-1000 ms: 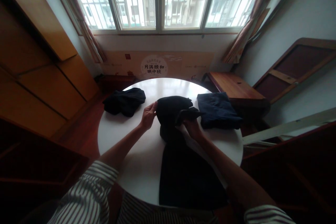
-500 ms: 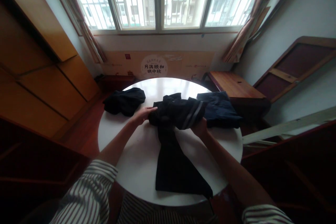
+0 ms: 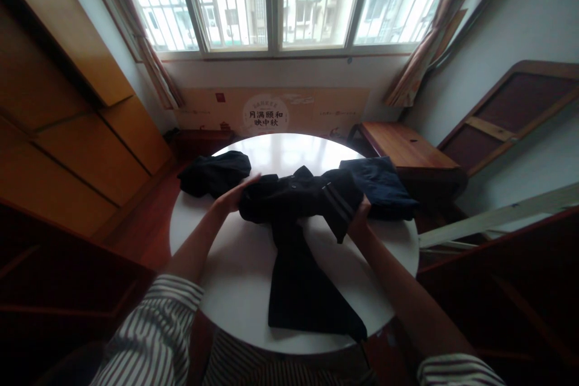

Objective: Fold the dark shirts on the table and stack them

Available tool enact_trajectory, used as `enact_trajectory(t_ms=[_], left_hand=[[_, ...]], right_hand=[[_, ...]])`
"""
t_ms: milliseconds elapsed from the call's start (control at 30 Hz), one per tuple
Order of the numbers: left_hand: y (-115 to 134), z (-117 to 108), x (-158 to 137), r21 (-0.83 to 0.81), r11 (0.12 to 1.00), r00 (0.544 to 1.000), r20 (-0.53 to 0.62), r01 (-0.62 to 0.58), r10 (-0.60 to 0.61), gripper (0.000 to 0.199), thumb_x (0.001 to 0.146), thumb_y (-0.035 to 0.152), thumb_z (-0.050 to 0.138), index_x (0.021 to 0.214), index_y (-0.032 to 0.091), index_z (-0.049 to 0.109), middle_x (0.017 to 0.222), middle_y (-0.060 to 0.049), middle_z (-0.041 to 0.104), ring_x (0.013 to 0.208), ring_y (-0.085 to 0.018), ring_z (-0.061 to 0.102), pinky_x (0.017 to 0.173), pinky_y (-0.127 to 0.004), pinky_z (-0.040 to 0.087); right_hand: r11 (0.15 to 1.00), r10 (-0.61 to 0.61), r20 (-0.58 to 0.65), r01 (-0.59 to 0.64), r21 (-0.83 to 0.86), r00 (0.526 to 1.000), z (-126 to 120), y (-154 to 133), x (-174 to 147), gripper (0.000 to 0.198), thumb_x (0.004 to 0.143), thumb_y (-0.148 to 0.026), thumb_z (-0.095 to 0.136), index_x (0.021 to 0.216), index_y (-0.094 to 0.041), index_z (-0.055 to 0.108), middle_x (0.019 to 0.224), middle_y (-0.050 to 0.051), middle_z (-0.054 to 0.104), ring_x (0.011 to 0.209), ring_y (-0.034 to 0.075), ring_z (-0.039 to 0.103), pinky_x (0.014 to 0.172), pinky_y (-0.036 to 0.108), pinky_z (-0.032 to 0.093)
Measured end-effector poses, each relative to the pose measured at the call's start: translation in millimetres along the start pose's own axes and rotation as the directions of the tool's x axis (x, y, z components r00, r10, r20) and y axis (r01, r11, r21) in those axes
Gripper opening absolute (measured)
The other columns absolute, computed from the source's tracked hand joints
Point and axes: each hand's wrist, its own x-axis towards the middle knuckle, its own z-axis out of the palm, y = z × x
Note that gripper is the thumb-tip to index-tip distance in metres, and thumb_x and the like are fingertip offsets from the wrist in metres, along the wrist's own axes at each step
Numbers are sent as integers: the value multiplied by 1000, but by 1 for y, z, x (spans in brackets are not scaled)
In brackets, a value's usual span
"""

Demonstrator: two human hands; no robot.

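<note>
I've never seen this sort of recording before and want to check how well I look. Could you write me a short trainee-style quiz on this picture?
1. True or false: the right hand is nearer the folded navy cloth than the left hand is.
2. What pattern shows on the black garment beside the right hand?
3. Fill in the colour: the round table has a ____ top.

Key: 1. True. 2. Greyish stripes. 3. White.
</note>
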Motion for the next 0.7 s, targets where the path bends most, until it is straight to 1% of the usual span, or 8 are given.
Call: enact_trajectory(t_ms=[100,167,233,300,400,467,600,700], left_hand=[[-9,1,5,109,991,996,14,82,-84,38,64,25,88,97,14,73,65,-5,71,62,-22,69,54,-27,52],[-11,2,13,89,995,991,-116,-52,62,34,64,18,86,94,13,72,64,-4,70,60,-19,68,55,-25,53],[-9,1,19,-5,976,939,-275,-217,207,27,69,17,81,94,12,71,68,-4,71,65,-20,69,62,-26,56],[-1,-3,20,-145,946,913,-338,-289,227,23,75,18,74,97,11,70,77,-8,74,75,-23,72,73,-31,59],[16,-11,6,-300,911,942,-264,-283,205,27,81,18,64,106,9,70,95,-13,75,93,-29,72,89,-38,58],[32,-14,-11,-297,889,933,-204,-349,298,34,82,15,60,116,11,68,105,-11,75,102,-29,70,96,-40,55],[81,-9,-28,-163,783,800,-107,-600,590,52,84,9,57,134,24,59,119,-3,71,112,-23,66,102,-37,51],[130,-5,-6,-16,704,700,-121,-710,703,51,87,14,58,137,25,55,119,-5,70,109,-22,66,97,-36,53]], right_hand=[[985,70,-39,-64,159,997,5,-16,4,62,76,-80,49,99,-26,70,91,7,73,100,34,66,83,52,54],[978,128,36,-133,161,991,11,-28,4,62,75,-75,57,108,-24,69,100,9,74,104,35,66,85,52,54],[977,163,63,-170,132,985,16,-37,3,57,71,-61,72,114,-24,68,103,8,74,103,33,67,86,49,55],[980,163,68,-169,106,984,19,-42,1,54,68,-45,79,117,-25,67,104,5,74,100,29,69,86,45,56],[988,134,91,-141,71,987,16,-50,-1,50,64,-31,80,113,-24,69,100,3,75,97,26,70,84,40,58],[993,102,109,-107,43,989,8,-58,2,44,64,-27,78,108,-23,72,97,3,75,96,25,70,83,38,58],[988,-141,132,147,-42,981,-1,-92,36,37,69,-25,73,106,-25,72,104,2,75,103,25,69,90,41,57],[881,-428,108,441,-172,897,11,-131,97,36,76,-27,68,112,-24,69,116,3,71,112,24,65,103,46,49]])
